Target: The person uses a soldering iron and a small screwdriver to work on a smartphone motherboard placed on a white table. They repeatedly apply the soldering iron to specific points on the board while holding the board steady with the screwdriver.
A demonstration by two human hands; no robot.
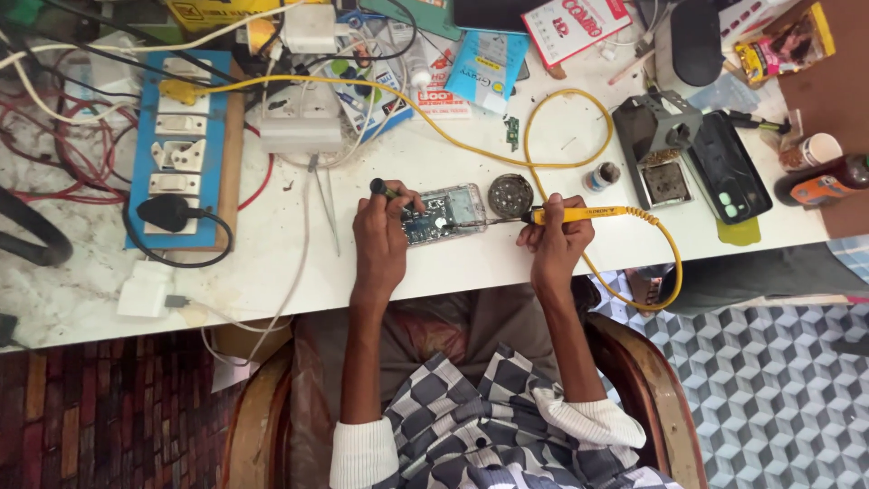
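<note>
Soldering iron (579,215) in right hand (554,243) lies level, tip pointing left.

White worktable (434,263), blue switchboard (176,154), opened clear-cased device (444,213), round tin (510,195), black phone (729,167), white adapter (145,290)

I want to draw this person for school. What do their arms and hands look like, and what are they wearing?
Both forearms are bare. The left hand and right hand wear no gloves, and I see no rings or watch. The shirt has a grey, black and white checked pattern. Its sleeves are rolled up near the elbows, showing white turned-back cuffs.
</note>
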